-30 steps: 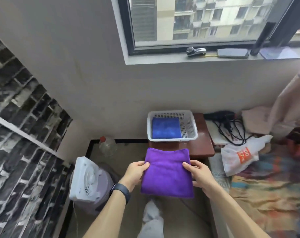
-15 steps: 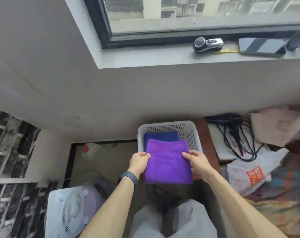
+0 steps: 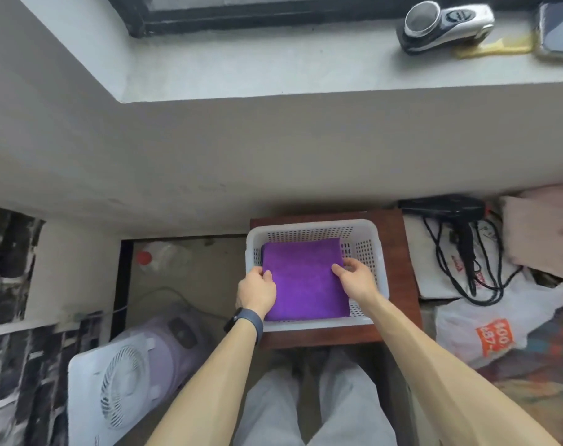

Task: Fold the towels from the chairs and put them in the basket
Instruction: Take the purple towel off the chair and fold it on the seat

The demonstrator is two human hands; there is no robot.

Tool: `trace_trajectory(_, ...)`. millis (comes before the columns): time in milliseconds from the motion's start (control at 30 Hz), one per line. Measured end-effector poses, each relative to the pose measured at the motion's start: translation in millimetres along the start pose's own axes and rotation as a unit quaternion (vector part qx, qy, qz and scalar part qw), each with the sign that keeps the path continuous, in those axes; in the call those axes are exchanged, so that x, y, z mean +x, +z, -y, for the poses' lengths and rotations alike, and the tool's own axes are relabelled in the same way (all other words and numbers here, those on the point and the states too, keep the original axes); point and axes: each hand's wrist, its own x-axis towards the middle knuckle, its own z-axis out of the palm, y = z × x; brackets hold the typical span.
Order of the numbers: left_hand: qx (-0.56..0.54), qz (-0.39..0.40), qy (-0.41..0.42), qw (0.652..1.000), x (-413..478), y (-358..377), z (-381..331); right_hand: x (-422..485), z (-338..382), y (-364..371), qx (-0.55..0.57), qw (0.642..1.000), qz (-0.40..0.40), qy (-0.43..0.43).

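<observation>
Both arms reach down to the white basket (image 3: 315, 224) on the tabletop (image 3: 399, 252). The left hand (image 3: 257, 291) and right hand (image 3: 359, 280) pinch the sides of the folded purple towel (image 3: 305, 281), which lies flat inside it.

The towel (image 3: 304, 278) is being held inside the basket (image 3: 315, 225), between the left hand (image 3: 257, 289) at its left edge and the right hand (image 3: 359, 280) at its right edge. The basket is being carried by the table (image 3: 399, 252) under both hands. Left of the left hand, the fan (image 3: 119, 381) is being kept nearer the person and the bottle (image 3: 157, 257) farther ahead. Right of the right hand, the hair dryer (image 3: 447, 209) and, nearer the person, the plastic bag (image 3: 486, 326) are being kept. Beyond both hands, the shaver (image 3: 444, 24) is being kept on the windowsill (image 3: 273, 66).
</observation>
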Motion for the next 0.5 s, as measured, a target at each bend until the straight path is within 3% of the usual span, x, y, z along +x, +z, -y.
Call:
trace_trajectory(167, 0.071, -0.049, -0.014, 0.996, -1, 1, -3, 2, -3, 2, -0.014, 1.000, 0.017, -0.007)
trace_trajectory(333, 0.069, -0.090, -0.009, 0.993, -8, 4, -3, 1, -8, 4, -0.054, 0.998, 0.006, -0.021)
trace_trajectory(433, 0.148, -0.177, 0.129, 0.964, -15, 17, 2, -7, -15, 12, -0.089, 0.986, -0.109, -0.086)
trace_trajectory(500, 0.207, -0.181, 0.261, 0.925, -12, 29, 6, -12, -18, 22, -0.160, 0.948, -0.198, -0.190)
